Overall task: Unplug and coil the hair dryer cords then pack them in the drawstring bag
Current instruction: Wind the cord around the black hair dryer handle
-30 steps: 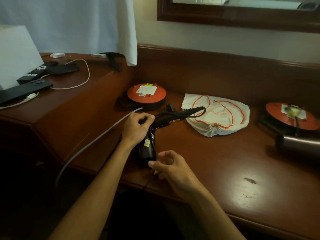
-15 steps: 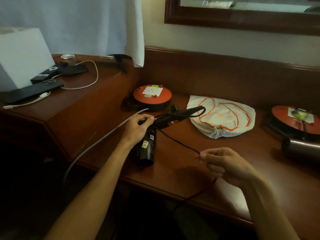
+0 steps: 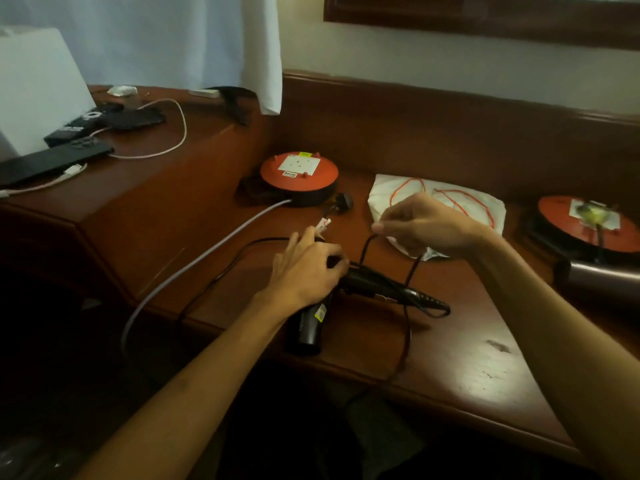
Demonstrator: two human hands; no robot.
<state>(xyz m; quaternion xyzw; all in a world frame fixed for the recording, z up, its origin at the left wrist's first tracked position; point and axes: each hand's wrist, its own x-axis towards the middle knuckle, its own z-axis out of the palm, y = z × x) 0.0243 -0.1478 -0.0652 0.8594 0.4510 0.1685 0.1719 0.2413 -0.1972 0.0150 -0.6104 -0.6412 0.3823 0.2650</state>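
Note:
A black hair dryer (image 3: 311,323) lies on the wooden desk (image 3: 467,358), barrel toward me, handle pointing right. My left hand (image 3: 306,268) grips it where the handle meets the body. My right hand (image 3: 426,225) pinches its thin black cord (image 3: 407,327) and holds a loop up above the handle; the rest of the cord drops over the desk's front edge. Its black plug (image 3: 343,202) lies unplugged beside an orange extension reel (image 3: 299,174). The white drawstring bag (image 3: 481,202) with orange cord lies behind my right hand. A second, metallic hair dryer (image 3: 602,277) sits at the right, its cord plugged into another orange reel (image 3: 588,223).
A grey cable (image 3: 194,268) runs from the left reel over the desk edge. On the raised left surface lie remotes (image 3: 55,161), a white charging cable (image 3: 152,152) and a white box (image 3: 38,88). A curtain (image 3: 173,39) hangs behind. The desk has a raised wooden back.
My right hand has lifted the cord from near the desk's front edge up and back over the dryer handle, forming a loop. The dryer has turned so that its handle points right.

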